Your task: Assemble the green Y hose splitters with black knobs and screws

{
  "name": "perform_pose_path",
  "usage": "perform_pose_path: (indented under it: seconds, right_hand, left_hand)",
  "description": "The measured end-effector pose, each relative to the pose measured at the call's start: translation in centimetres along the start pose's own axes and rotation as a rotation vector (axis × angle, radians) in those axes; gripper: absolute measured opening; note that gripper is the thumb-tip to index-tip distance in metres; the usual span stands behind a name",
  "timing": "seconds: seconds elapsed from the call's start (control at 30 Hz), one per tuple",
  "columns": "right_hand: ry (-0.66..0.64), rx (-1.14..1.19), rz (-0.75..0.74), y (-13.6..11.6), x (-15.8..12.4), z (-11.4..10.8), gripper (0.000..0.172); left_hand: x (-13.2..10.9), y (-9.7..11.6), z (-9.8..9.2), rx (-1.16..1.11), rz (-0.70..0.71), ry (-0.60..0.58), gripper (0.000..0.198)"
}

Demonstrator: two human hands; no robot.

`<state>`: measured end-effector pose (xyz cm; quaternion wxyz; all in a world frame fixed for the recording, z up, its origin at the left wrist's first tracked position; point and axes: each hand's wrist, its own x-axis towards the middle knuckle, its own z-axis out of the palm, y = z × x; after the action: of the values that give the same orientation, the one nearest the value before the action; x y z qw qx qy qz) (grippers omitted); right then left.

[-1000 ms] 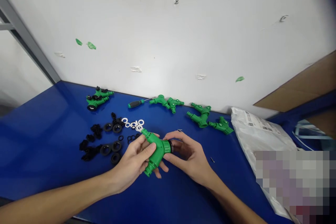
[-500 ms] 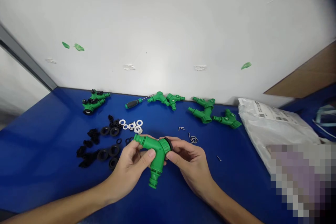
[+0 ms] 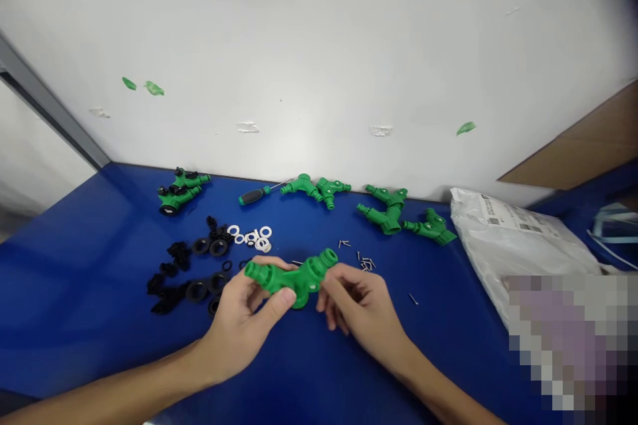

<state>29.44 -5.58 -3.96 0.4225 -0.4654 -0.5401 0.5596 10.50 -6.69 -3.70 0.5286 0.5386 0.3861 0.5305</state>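
The left hand point(image 3: 234, 322) is closed around a green plastic Y hose connector point(image 3: 294, 281), its thumb pressed across the near side of the body and its fingers wrapped behind. The right hand point(image 3: 361, 305) sits just beside the connector with its fingers loosely curled and not pinching anything; whether the fingertips touch the connector is hard to tell. The connector lies almost level, held above the blue workbench point(image 3: 84, 259), with one threaded end pointing left and its two other ports angled up and right.

It looks light and stiff, and the smooth plastic may slip a little, so the thick central body seems the surest place to grip, with the ribbed collars giving fingers some purchase.

Left of the hands lie black rubber rings point(image 3: 197, 291) and white washers point(image 3: 249, 236). Small screws point(image 3: 366, 265) are scattered beyond the right hand. Farther back are a screwdriver point(image 3: 254, 196) with a dark grip and several more green Y connectors point(image 3: 383, 216). A white plastic bag point(image 3: 513, 236) lies at the right, against a white wall point(image 3: 319, 80).
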Motion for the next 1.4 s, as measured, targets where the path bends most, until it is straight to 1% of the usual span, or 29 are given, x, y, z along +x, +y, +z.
perform_pose_path:
  seconds: [0.07, 0.1, 0.13, 0.2, 0.27, 0.3, 0.4, 0.5, 0.63, 0.73, 0.8, 0.87, 0.9, 0.97, 1.0, 1.07, 1.1, 1.13, 1.17, 1.2, 1.23, 1.27, 1.33, 1.4]
  right_hand:
    - [0.137, -0.202, -0.149, -0.4, 0.1, -0.7, 0.038]
    - [0.178, -0.289, -0.221, -0.5, 0.1, -1.0, 0.034]
    - [0.198, -0.369, -0.29, -0.6, 0.2, -1.3, 0.03]
    - [0.165, -0.509, -0.422, -0.6, 0.3, -1.4, 0.022]
    - [0.085, -0.603, -0.567, -0.5, 0.2, -1.2, 0.013]
    - [0.046, -0.629, -0.636, -0.5, 0.2, -1.1, 0.011]
    - [-0.021, -0.643, -0.788, -0.5, -0.3, -0.5, 0.012]
    - [-0.035, -0.628, -0.854, -0.7, -0.7, 0.0, 0.012]
    - [-0.021, -0.604, -0.887, -0.8, -1.0, 0.1, 0.014]
    - [0.007, -0.568, -0.919, -1.2, -1.2, 0.3, 0.015]
    - [0.017, -0.543, -0.937, -1.7, -1.4, 1.5, 0.016]
    - [-0.024, -0.576, -0.94, -2.4, -1.6, 4.0, 0.014]
    - [-0.099, -0.663, -0.953, -2.8, -1.5, 5.7, 0.011]
    - [-0.244, -0.814, -1.076, -3.9, -1.0, 9.7, 0.013]
    - [-0.313, -0.901, -1.066, -4.5, -0.6, 11.8, 0.011]
    - [-0.455, -1.057, -0.948, -5.7, 0.8, 15.3, 0.01]
    - [-0.529, -1.121, -0.849, -6.3, 1.5, 16.7, 0.011]
    - [-0.579, -1.17, -0.714, -6.8, 2.3, 17.8, 0.01]
    - [-0.659, -1.203, -0.612, -7.2, 3.0, 18.6, 0.011]
    - [-0.737, -1.221, -0.538, -7.4, 3.7, 19.1, 0.011]
    - [-0.797, -1.233, -0.494, -7.5, 4.3, 19.4, 0.011]
    - [-0.847, -1.24, -0.481, -7.4, 4.8, 19.6, 0.01]
    - [-0.881, -1.248, -0.511, -7.0, 5.4, 19.6, 0.012]
    - [-0.871, -1.258, -0.559, -6.5, 5.6, 19.5, 0.012]
  left_hand:
    - [0.6, 0.3, -0.2, -0.027, -0.001, 0.135, 0.017]
    - [1.0, 0.4, -0.4, -0.063, -0.001, 0.198, 0.021]
    - [1.4, 0.5, -0.5, -0.103, -0.009, 0.237, 0.025]
    - [1.9, 0.6, -0.6, -0.152, -0.021, 0.281, 0.03]
    - [1.9, 0.6, -0.4, -0.149, -0.043, 0.269, 0.032]
    - [1.8, 0.5, -0.3, -0.141, -0.061, 0.243, 0.032]
    - [1.1, 0.4, 0.3, -0.131, -0.117, 0.134, 0.028]
    - [0.7, 0.4, 0.6, -0.106, -0.155, 0.08, 0.026]
    - [0.8, 0.5, 0.6, -0.096, -0.204, 0.082, 0.028]
    - [1.1, 0.4, 0.5, -0.122, -0.211, 0.089, 0.028]
    - [1.2, 0.1, 0.6, -0.149, -0.226, 0.096, 0.028]
    - [1.2, -0.2, 0.7, -0.187, -0.266, 0.096, 0.029]
    - [1.1, -0.3, 0.8, -0.205, -0.289, 0.094, 0.03]
    - [1.1, -0.5, 1.0, -0.223, -0.317, 0.088, 0.033]
    - [1.1, -0.6, 1.1, -0.225, -0.322, 0.082, 0.035]
    - [1.1, -0.6, 1.2, -0.229, -0.331, 0.063, 0.039]
    - [1.1, -0.5, 1.2, -0.23, -0.334, 0.053, 0.04]
    - [1.1, -0.5, 1.2, -0.231, -0.34, 0.042, 0.042]
    - [1.1, -0.5, 1.2, -0.234, -0.347, 0.033, 0.043]
    - [1.1, -0.5, 1.1, -0.237, -0.355, 0.024, 0.046]
    - [1.1, -0.5, 1.1, -0.241, -0.362, 0.017, 0.048]
    - [1.1, -0.5, 1.1, -0.244, -0.368, 0.013, 0.051]
    - [1.2, -0.6, 1.1, -0.247, -0.374, 0.015, 0.052]
    - [1.3, -0.7, 1.1, -0.244, -0.371, 0.025, 0.051]
